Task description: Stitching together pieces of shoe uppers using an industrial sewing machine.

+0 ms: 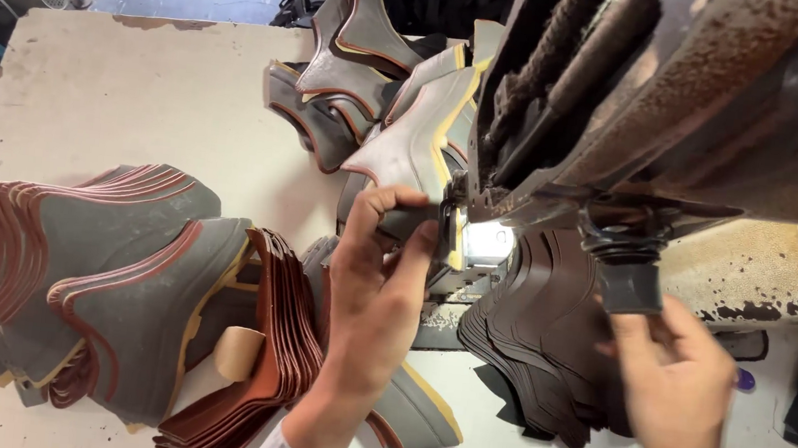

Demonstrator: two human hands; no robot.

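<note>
Left hand point(375, 281) reaches from 6 o'clock toward the centre of the view, its fingers point(383, 205) clamped on the lower end of a grey leather piece point(417, 142) with a yellow edge. The piece lies at 12 o'clock from those fingers, right beside the lit working point of the stitching machine point(628, 110). Its long axis runs from 6 to 1 o'clock, the narrow end pointing away from the person.

Right hand point(675, 367) sits at 4 o'clock, blurred, just below a dark machine fitting point(630, 278); I cannot tell whether its fingers are together or apart.

A stack of dark brown pieces point(545, 338) lies between the hands. Grey and red-brown stacks point(107, 272) rest at 8 o'clock on the pale counter point(136, 98).
</note>
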